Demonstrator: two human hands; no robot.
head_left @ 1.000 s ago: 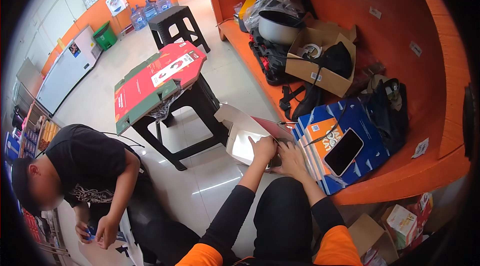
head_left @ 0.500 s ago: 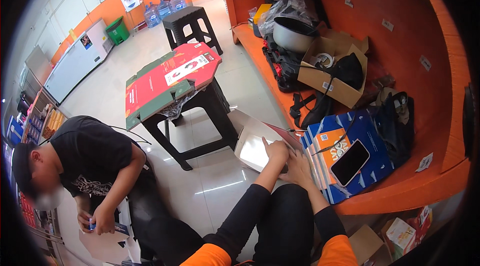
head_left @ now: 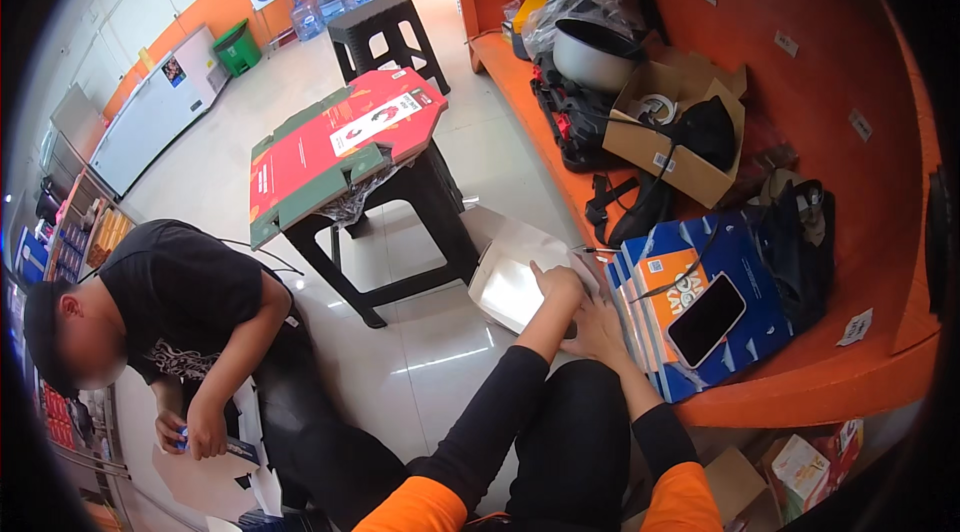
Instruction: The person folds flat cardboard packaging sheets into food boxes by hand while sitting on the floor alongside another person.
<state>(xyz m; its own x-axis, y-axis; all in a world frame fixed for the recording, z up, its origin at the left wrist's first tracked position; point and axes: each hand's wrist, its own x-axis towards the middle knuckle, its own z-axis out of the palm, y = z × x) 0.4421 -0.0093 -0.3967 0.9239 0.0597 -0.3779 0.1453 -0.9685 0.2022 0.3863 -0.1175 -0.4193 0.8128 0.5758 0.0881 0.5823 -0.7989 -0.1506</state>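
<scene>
An opened cardboard box (head_left: 513, 277) with a bright white inside lies in front of my knees, beside the orange shelf. My left hand (head_left: 560, 294) grips its right-hand wall, with one finger stretched into the inside. Close beside it, my right hand (head_left: 598, 334) holds the outer side of the same wall, its fingers bent against the board. The fingertips of both hands are partly hidden. Right of my hands, a dark-screened phone (head_left: 706, 321) rests on a stack of blue and orange flat boxes (head_left: 735, 257).
An orange shelf (head_left: 800, 410) carries a pot (head_left: 592, 57) and an open carton (head_left: 640, 137). A red and green cardboard sheet (head_left: 345, 152) covers a black stool (head_left: 400, 222). At left, a person (head_left: 205, 312) in black bends over a white box. Opened cartons (head_left: 735, 482) sit lower right.
The view has shifted slightly. My left hand has moved a little down and right along the box wall, while my right hand stays beside it. The person at left still handles a small blue item.
</scene>
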